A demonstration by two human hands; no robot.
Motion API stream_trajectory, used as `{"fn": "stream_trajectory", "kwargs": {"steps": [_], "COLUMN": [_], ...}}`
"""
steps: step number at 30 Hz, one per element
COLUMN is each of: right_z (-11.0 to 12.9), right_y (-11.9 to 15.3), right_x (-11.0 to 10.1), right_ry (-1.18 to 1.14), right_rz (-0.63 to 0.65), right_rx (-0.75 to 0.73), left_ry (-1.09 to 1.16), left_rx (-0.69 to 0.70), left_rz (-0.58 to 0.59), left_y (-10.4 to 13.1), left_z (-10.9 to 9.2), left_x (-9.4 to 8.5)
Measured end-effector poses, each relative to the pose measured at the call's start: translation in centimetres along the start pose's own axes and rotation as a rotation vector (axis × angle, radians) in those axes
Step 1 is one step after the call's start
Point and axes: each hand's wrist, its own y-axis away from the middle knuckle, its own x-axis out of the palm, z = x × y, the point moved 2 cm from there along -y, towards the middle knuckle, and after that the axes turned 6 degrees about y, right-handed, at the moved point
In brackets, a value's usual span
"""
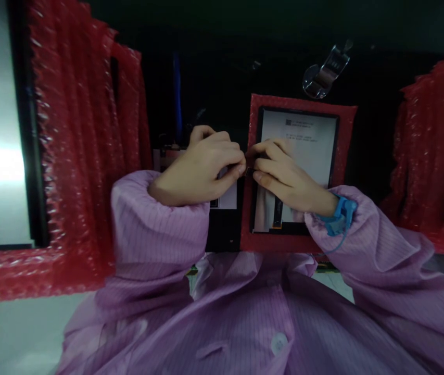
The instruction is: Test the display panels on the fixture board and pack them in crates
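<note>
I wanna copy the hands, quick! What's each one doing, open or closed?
Left hand: closed in a pinch; can't tell on what.
Right hand: fingers bent over the silvery panel; can't tell if holding anything.

Bench point(376, 151): a dark top, and it runs right across the view!
Middle: here's the red pad point(350, 130), flat, near the front edge.
Beside it: a white piece point(228, 199), just left, partly covered.
Far side: there's a shiny metal piece point(325, 74), behind the pad; further left, a blue strip point(177, 99).
Right: red wrap point(434, 151), bunched in folds, well apart from the pad.
</note>
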Motion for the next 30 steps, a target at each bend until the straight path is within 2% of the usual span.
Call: {"fn": "stream_trajectory", "kwargs": {"steps": [9, 25, 28, 30], "right_z": [-0.1, -0.1, 0.2, 0.3], "right_y": [0.0, 0.2, 0.3, 0.6], "right_x": [0.1, 1.0, 0.6, 0.1], "right_ry": [-0.003, 0.03, -0.033, -0.119], "right_rz": [0.01, -0.058, -0.094, -0.15], "right_rx": [-0.003, -0.074, -0.065, -0.058], "left_ry": [0.02, -0.015, -0.004, 0.001], "left_rx": [-0.013, 0.029, 0.089, 0.114], "left_rz": [-0.03, -0.085, -0.231, -0.452], "left_y": [0.1, -0.1, 0.8, 2.3], "left_z": [0.2, 0.5, 0.2, -0.4], "left_x": [0.1, 0.5, 0.1, -0.1]}}
